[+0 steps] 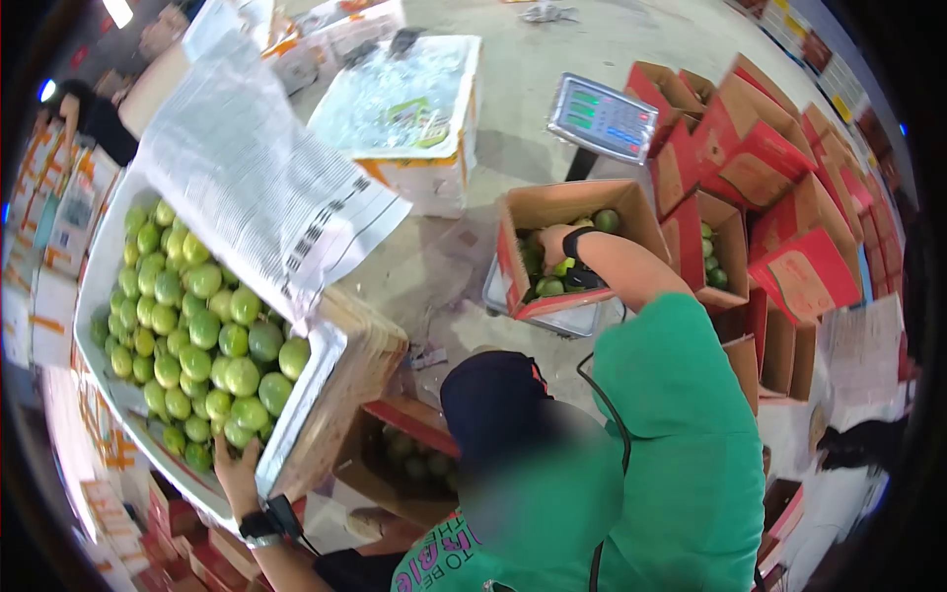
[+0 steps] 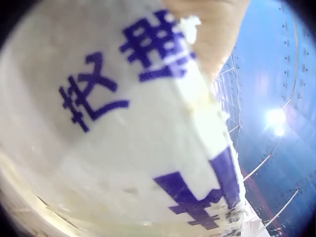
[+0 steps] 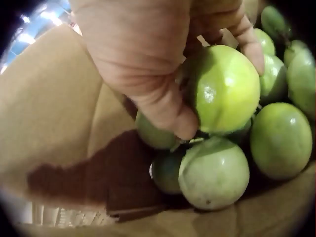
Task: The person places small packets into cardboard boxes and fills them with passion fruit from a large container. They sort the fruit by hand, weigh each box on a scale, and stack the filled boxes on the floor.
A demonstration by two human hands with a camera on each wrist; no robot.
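Note:
Inside a red and brown carton (image 1: pixel 641 202), my right hand (image 1: pixel 557 247) is down among green fruits. The right wrist view shows the right hand (image 3: pixel 153 59) gripping a shiny yellow-green fruit (image 3: pixel 227 89) between thumb and fingers, with a paler fruit (image 3: pixel 215 173) just below it. My left hand (image 1: pixel 237 474) rests at the near edge of a white foam box (image 1: pixel 109 380), its fingers by the green fruits (image 1: pixel 202 331) piled there. In the left wrist view, part of the left hand (image 2: pixel 212 29) shows over the box's white wall (image 2: pixel 123 143) with purple writing; its fingertips are hidden.
The carton stands on a scale whose display (image 1: pixel 602 116) is behind it. Red cartons (image 1: pixel 760 168) crowd the right side. A foam box with clear plastic (image 1: pixel 464 89) stands at the back. A printed white sheet (image 1: pixel 237 148) drapes over the fruit box. Another carton (image 1: pixel 360 459) is below.

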